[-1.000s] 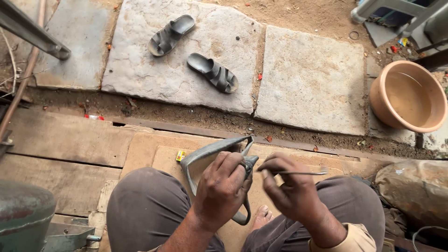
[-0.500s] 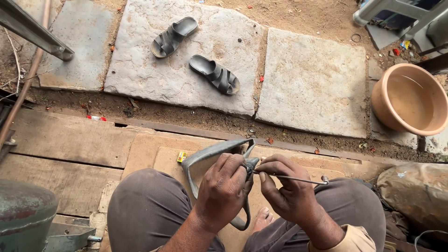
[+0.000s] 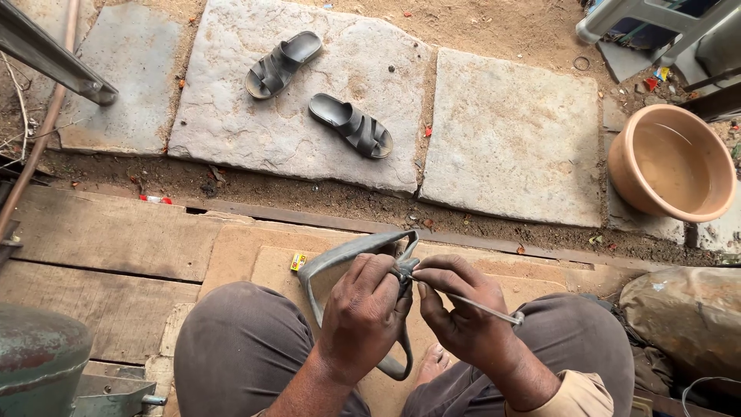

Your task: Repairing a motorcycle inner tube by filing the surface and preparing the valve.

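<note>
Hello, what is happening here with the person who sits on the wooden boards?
A seated person holds a loop of grey rubber tube in the left hand over the lap. The right hand pinches a thin metal tool whose tip meets the tube where the left fingers grip it. Ahead, a pair of dark sandals lies on a stone slab, and a clay-coloured basin stands at the right.

A small yellow box (image 3: 299, 262) with a dark label lies on the near boards, just left of the grey strap. A small red wrapper (image 3: 157, 199) lies farther left, at the edge of the dirt.
</note>
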